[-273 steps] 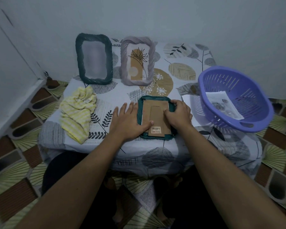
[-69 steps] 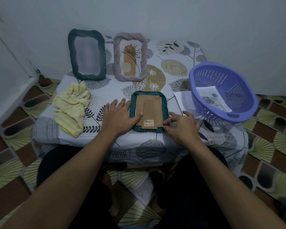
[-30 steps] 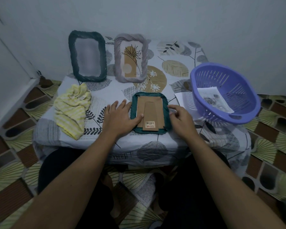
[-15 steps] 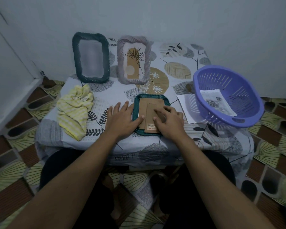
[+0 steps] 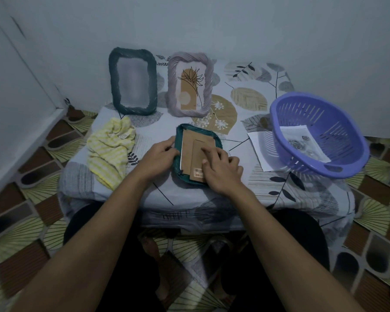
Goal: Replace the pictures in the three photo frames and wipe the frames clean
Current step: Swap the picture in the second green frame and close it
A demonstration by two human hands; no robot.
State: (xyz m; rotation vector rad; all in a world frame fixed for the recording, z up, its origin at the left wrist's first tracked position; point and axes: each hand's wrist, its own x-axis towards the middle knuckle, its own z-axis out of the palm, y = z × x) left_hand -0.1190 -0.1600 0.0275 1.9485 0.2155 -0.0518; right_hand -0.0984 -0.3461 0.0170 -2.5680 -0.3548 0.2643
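Note:
A green photo frame [image 5: 182, 131] lies face down near the table's front edge, its brown cardboard back [image 5: 190, 152] facing up. My left hand [image 5: 159, 155] grips the frame's left edge, fingers curled on it. My right hand [image 5: 221, 170] rests on the cardboard back, fingertips pressing its stand flap. A dark teal frame [image 5: 132, 85] and a lilac frame [image 5: 190, 85] with a plant picture stand against the wall behind. A yellow striped cloth [image 5: 110, 149] lies crumpled to the left.
A purple plastic basket [image 5: 318, 134] at the right holds a printed picture [image 5: 302, 143] and sits partly on a white sheet [image 5: 260, 149]. The low table wears a leaf-patterned cloth [image 5: 291, 188]. Walls close in behind and to the left; patterned floor surrounds the table.
My left hand has shifted from lying flat beside the frame to gripping its left edge. My right hand stays on the cardboard back. The frame now lies slightly turned.

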